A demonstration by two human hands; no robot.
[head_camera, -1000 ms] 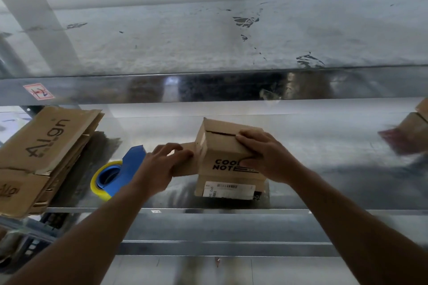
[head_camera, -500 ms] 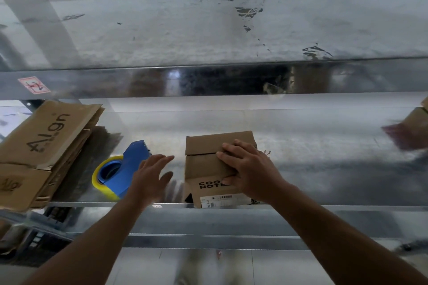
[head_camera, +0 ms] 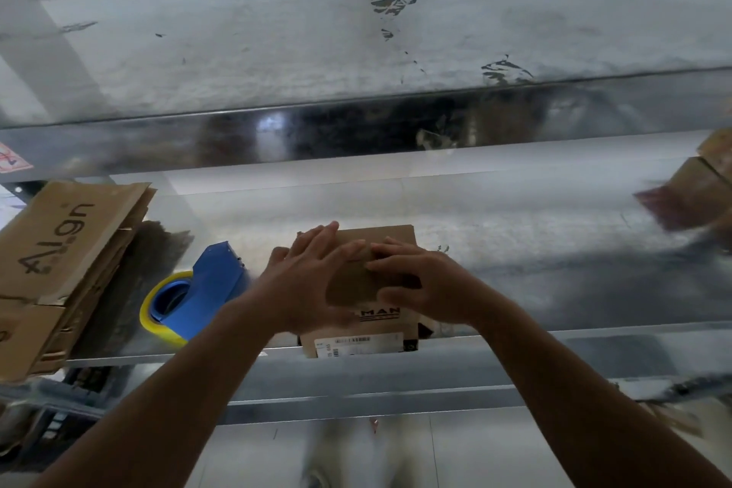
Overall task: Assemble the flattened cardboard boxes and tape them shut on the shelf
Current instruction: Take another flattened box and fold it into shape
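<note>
While both hands sit on the small cardboard box (head_camera: 376,329), I read it as standing just below the centre of the frame, at the front edge of the metal shelf (head_camera: 554,250), its labelled face toward the camera. My left hand (head_camera: 301,289) lies flat on the box's top flap with straight fingers, its grip released. My right hand (head_camera: 427,281) rests its fingers on the same flap from the right, thumb spread toward the front face, also pressing and not clenched. Just left of the box lies a blue tape dispenser (head_camera: 198,289) with a yellow roll. A stack of flattened boxes (head_camera: 59,250) marked "Align" fills the left edge, and a blurred carton (head_camera: 697,190) sits at the right edge.
</note>
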